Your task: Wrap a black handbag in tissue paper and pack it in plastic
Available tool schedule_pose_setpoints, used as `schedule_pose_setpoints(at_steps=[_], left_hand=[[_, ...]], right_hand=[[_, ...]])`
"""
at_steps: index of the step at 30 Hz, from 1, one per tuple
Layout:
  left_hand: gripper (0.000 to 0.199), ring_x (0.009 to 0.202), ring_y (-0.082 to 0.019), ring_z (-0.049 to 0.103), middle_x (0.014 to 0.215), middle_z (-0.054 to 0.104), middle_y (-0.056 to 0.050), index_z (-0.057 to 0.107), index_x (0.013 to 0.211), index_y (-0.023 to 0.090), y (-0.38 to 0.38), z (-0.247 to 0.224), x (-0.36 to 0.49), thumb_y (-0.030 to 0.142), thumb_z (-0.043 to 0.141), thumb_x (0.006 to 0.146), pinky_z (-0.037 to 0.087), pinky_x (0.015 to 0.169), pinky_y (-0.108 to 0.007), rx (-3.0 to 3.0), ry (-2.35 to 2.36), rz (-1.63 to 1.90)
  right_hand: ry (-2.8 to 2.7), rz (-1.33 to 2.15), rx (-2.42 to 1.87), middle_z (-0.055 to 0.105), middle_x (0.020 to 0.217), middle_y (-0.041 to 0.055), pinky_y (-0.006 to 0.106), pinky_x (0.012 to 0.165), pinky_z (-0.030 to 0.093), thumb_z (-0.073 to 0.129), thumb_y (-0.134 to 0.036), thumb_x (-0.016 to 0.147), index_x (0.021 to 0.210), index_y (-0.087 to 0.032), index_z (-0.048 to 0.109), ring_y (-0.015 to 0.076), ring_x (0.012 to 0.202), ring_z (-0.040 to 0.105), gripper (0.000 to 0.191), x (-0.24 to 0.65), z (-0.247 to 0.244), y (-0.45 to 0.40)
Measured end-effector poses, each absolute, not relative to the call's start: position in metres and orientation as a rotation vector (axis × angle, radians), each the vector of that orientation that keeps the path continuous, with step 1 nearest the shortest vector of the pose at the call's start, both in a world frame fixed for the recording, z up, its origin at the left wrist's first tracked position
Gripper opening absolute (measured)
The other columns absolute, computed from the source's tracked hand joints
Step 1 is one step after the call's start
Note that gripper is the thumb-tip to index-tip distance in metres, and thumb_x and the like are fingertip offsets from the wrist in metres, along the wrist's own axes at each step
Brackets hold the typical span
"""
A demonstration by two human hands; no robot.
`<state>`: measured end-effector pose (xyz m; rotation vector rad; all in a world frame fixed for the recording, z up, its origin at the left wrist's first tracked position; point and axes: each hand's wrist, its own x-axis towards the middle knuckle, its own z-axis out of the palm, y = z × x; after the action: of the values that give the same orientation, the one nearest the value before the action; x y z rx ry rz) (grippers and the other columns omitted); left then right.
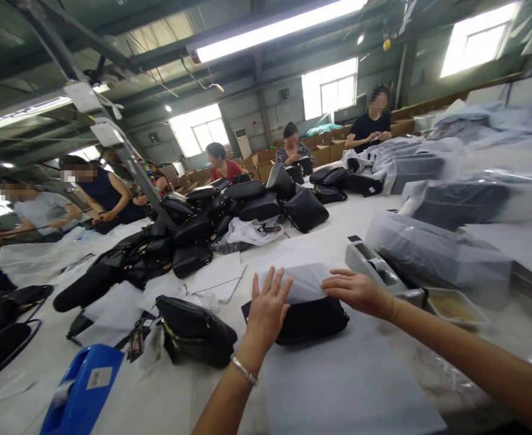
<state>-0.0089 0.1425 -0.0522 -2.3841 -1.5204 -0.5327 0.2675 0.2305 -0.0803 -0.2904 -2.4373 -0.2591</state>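
A black handbag (pixel 314 321) lies in front of me on a large sheet of white tissue paper (pixel 338 386). Part of the tissue is folded over the bag's far side. My left hand (pixel 268 308) rests on the left end of that fold with its fingers spread. On the right end, my right hand (pixel 356 291) lies with its fingers stretched out flat over the paper. Just left of my left wrist stands another black bag (pixel 196 331) with a gold zip, and a dark hang tag (pixel 136 343) lies beside it.
A blue tape dispenser (pixel 84 386) is at the front left, a grey tape dispenser (pixel 375 269) at the right near a shallow plastic tray (pixel 456 307). Black bags (pixel 248 199) are heaped behind, wrapped bags (pixel 438 254) at right. A metal post (pixel 134 163) rises at left. Several people work around the table.
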Motion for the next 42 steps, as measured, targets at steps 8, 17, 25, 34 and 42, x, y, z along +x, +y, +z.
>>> schedule_pose_setpoints(at_steps=[8, 17, 25, 34, 42], left_hand=[[0.052, 0.142, -0.027, 0.038, 0.151, 0.045, -0.011, 0.044, 0.143, 0.02, 0.133, -0.099, -0.011, 0.025, 0.059, 0.093, 0.044, 0.111, -0.048, -2.572, -1.531, -0.539], [0.051, 0.144, -0.03, 0.033, 0.154, 0.04, -0.011, 0.041, 0.145, 0.015, 0.122, -0.106, -0.006, 0.031, 0.052, 0.097, 0.038, 0.114, -0.05, -2.584, -1.585, -0.489], [0.051, 0.144, -0.029, 0.034, 0.154, 0.041, -0.011, 0.043, 0.144, 0.017, 0.121, -0.104, -0.004, 0.031, 0.052, 0.097, 0.037, 0.115, -0.05, -2.585, -1.592, -0.532], [0.051, 0.144, -0.027, 0.034, 0.153, 0.042, -0.011, 0.048, 0.141, 0.016, 0.122, -0.088, -0.003, 0.038, 0.053, 0.096, 0.035, 0.117, -0.045, -2.66, -1.708, -0.529], [0.055, 0.14, -0.024, 0.041, 0.148, 0.049, -0.006, 0.061, 0.129, 0.024, 0.138, -0.033, -0.011, 0.055, 0.026, 0.101, 0.038, 0.113, -0.042, -2.899, -1.88, -0.242]], right_hand=[[-2.484, -0.052, -0.502, 0.074, 0.104, 0.0066, 0.034, 0.09, 0.056, 0.05, -0.006, 0.09, 0.102, -0.021, 0.071, 0.0182, 0.096, 0.069, 0.029, 0.272, -0.109, 0.22], [-2.584, 0.506, -0.592, 0.07, 0.115, 0.0081, 0.036, 0.097, 0.048, 0.066, -0.041, 0.089, 0.118, -0.024, 0.068, 0.022, 0.109, 0.062, 0.033, 0.292, -0.108, 0.134], [-2.714, 0.839, -0.75, 0.069, 0.095, 0.007, 0.032, 0.081, 0.047, 0.069, -0.047, 0.086, 0.097, -0.02, 0.072, 0.0214, 0.091, 0.062, 0.03, 0.29, -0.13, 0.105], [-2.638, 1.069, -0.819, 0.071, 0.086, 0.0028, 0.026, 0.079, 0.046, 0.063, -0.034, 0.09, 0.086, -0.021, 0.074, 0.0172, 0.083, 0.064, 0.017, 0.281, -0.109, 0.117], [-2.438, 1.015, -1.009, 0.074, 0.08, 0.0015, 0.027, 0.068, 0.048, 0.063, -0.036, 0.082, 0.083, -0.021, 0.075, 0.0179, 0.074, 0.065, 0.019, 0.262, -0.049, 0.182]])
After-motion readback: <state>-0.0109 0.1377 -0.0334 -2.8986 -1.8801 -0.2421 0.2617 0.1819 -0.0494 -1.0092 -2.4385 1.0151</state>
